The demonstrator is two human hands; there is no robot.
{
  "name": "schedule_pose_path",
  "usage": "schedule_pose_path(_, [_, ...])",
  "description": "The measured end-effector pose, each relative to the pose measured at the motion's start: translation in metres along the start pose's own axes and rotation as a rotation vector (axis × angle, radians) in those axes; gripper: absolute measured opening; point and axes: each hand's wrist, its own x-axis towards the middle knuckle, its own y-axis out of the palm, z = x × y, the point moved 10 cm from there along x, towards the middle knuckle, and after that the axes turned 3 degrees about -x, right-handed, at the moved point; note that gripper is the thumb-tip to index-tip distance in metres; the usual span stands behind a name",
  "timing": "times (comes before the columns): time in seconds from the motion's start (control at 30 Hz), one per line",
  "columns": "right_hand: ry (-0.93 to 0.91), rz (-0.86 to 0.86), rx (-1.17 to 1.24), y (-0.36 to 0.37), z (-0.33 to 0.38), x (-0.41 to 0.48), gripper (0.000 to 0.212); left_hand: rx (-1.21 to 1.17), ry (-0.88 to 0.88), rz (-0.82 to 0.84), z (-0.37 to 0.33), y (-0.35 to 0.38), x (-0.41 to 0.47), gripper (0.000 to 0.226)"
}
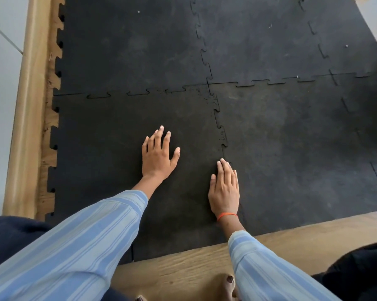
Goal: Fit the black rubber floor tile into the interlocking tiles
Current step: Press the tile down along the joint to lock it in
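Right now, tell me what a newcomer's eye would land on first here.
Two bare hands pressed flat on the near black rubber tile: the left hand at its middle, the right hand on the jigsaw seam at its right edge. Next, the orange wrist band and the striped blue sleeves in the foreground.

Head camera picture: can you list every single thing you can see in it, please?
Black rubber interlocking floor tile: one, black, near left of the mat, under both hands.
Other black rubber puzzle-edged tiles: at least four, black, behind and to the right, joined by toothed seams.
Light wooden floor: tan, along the near edge and the left side of the mat.
Pale wall: whitish, far left.
Orange thread wristband: one, on the right wrist.
Blue striped sleeves: two, light blue, on both arms.
Left hand: flat, palm down on the tile.
Right hand: flat, palm down along the tile's right seam.
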Motion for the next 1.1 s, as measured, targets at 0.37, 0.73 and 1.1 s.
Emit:
schedule_pose_path(0.37, [-0.017, 0.227, -0.124, 0.026, 0.007, 0.073, 0.064, 0.008, 0.007, -0.019, 0.002, 0.002, 0.001, 0.057])
schedule_pose_path(0.73, [-0.148, 0.454, -0.137, 0.03, 0.037, 0.148, 0.071, -0.002, 0.017, 0.036, 0.011, -0.001, 0.011, 0.065])
schedule_pose_path(1.1, [-0.189, 0.705, -0.246, 0.044, 0.052, 0.227, 0.108, 0.005, -0.143, 0.41, 0.068, -0.002, 0.092, 0.094])
